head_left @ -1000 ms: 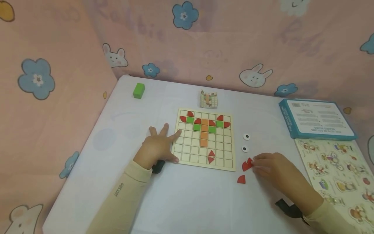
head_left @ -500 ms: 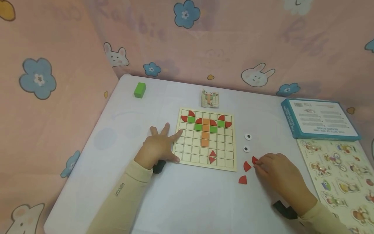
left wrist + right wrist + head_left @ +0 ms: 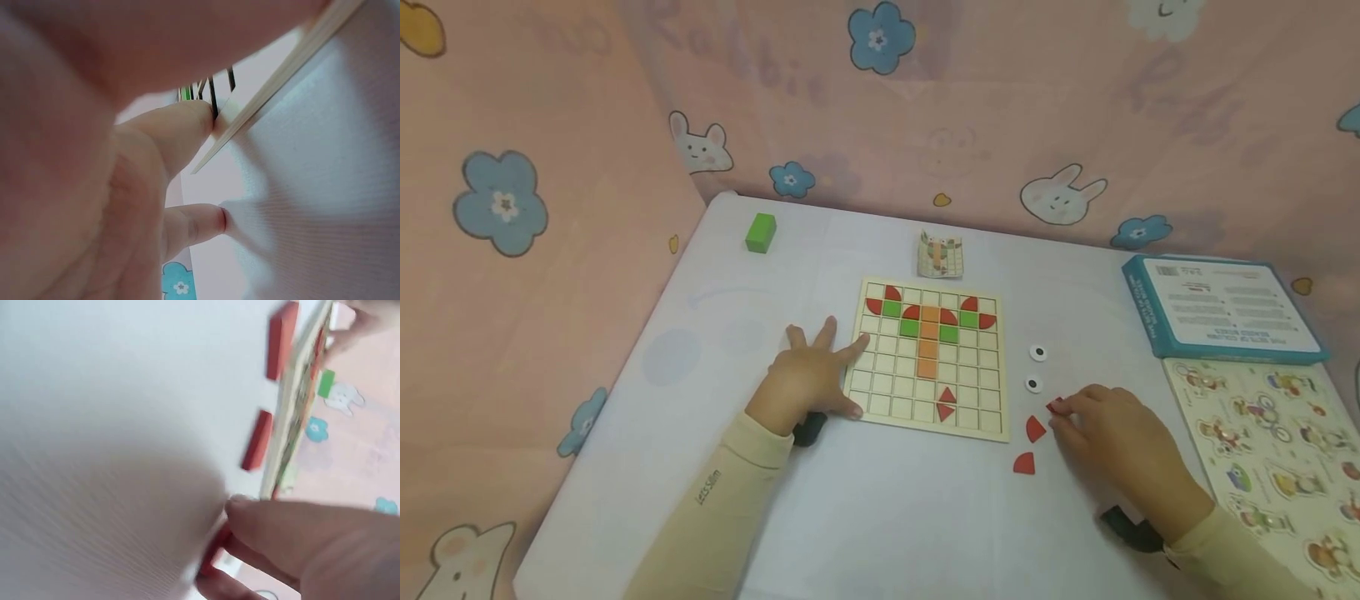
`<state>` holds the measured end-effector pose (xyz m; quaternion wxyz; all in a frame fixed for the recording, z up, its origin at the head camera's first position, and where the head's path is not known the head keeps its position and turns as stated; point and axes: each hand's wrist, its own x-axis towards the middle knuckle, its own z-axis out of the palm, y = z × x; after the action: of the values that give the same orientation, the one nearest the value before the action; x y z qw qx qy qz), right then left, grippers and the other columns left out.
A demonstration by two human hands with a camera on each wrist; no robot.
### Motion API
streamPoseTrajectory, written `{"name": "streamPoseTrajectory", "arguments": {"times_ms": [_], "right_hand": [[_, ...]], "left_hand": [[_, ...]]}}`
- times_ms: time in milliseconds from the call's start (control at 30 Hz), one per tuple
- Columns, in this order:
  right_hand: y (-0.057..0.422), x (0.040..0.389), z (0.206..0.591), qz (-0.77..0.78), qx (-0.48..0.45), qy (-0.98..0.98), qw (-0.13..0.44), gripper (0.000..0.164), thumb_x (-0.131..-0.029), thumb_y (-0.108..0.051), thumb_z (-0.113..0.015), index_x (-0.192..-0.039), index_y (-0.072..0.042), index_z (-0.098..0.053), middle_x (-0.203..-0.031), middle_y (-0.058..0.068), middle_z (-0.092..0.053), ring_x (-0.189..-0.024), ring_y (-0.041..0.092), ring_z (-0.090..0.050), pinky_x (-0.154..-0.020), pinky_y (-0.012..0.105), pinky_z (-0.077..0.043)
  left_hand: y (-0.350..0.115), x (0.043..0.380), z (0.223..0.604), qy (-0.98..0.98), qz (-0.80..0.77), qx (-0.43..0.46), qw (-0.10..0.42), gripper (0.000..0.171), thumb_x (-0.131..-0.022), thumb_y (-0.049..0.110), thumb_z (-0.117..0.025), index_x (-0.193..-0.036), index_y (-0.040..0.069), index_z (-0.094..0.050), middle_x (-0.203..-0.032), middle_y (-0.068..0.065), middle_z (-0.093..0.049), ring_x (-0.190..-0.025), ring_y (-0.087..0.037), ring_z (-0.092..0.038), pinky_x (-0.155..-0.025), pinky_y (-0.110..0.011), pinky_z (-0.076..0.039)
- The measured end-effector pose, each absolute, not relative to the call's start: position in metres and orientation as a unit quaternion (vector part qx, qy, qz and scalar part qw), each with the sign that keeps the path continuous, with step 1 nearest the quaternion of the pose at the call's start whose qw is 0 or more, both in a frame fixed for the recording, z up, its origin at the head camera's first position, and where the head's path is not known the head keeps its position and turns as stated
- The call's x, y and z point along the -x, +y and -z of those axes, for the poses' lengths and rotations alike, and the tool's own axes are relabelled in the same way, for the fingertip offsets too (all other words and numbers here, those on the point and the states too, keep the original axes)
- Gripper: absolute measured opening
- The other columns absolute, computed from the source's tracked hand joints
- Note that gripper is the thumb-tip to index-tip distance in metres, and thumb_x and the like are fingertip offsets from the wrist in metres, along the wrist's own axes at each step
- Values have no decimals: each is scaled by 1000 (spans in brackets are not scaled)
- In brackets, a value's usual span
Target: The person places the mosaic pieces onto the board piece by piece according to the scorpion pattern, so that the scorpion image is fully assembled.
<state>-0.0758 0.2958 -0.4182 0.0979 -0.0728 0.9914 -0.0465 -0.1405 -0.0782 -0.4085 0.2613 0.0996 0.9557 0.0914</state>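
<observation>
A wooden grid board (image 3: 883,367) lies mid-table, with red, green and orange pieces set in its cells. My left hand (image 3: 805,375) rests spread at the board's left edge, the thumb and index finger touching it. Right of the board, my right hand (image 3: 1123,446) pinches a red quarter-circle piece (image 3: 215,545) between thumb and fingers, close above the table. Two more red quarter-circle pieces, one nearer the hand (image 3: 1035,428) and one lower (image 3: 1024,463), lie beside it. Two round eye pieces, an upper one (image 3: 1038,352) and a lower one (image 3: 1033,384), lie just beyond.
Behind the board stands a small creased picture card (image 3: 940,255). A green block (image 3: 761,232) sits at the back left. On the right are a blue-edged box (image 3: 1225,308) and a board with cartoon pictures (image 3: 1262,450). A patterned pink cloth (image 3: 925,125) hangs behind the table.
My right hand has drawn one red quarter-circle slightly to the right, away from the one it lay against, and tilted it up. My left hand has stayed at the board.
</observation>
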Motion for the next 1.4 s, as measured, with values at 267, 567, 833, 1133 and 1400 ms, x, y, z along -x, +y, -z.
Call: {"name": "streamPoseTrajectory", "arguments": {"times_ms": [267,567,833,1133,1400], "right_hand": [[298,74,424,65,72,993,66,25,-85,-19,-80,-109,-11,-76,-100,11,-75,-97,34,-65,-88,55,-54],[310,86,426,76,125,987,64,18,-85,-19,-80,-102,-13,-78,-96,5,-75,-96,29,-64,-88,52,-54],[302,109,409,88,144,984,54,14,-84,-20,-80,-97,-16,-80,-95,3,-76,-95,27,-63,-85,48,-55],[229,155,407,98,302,948,7,21,-80,-30,-85,-98,-19,-80,-89,-6,-74,-87,15,-59,-80,32,-55],[201,167,415,81,370,925,3,13,-84,-20,-82,-95,-15,-80,-89,-4,-75,-90,16,-66,-89,35,-55]], "left_hand": [[-77,139,406,956,-97,-98,259,110,-68,54,-88,-157,42,-25,-169,-15,-6,-144,-61,-9,-92,-62,-50],[-77,139,406,955,-94,-100,262,109,-68,54,-87,-157,42,-25,-170,-14,-5,-144,-61,-9,-91,-61,-50],[-76,139,407,955,-96,-99,262,110,-68,54,-87,-157,43,-25,-170,-14,-5,-145,-62,-7,-93,-65,-48],[-79,139,404,955,-100,-97,263,109,-68,53,-87,-157,42,-25,-170,-15,-4,-145,-61,-7,-93,-62,-50],[-77,140,405,954,-99,-90,267,110,-68,53,-88,-157,45,-24,-170,-12,-3,-146,-61,-4,-97,-70,-44]]}}
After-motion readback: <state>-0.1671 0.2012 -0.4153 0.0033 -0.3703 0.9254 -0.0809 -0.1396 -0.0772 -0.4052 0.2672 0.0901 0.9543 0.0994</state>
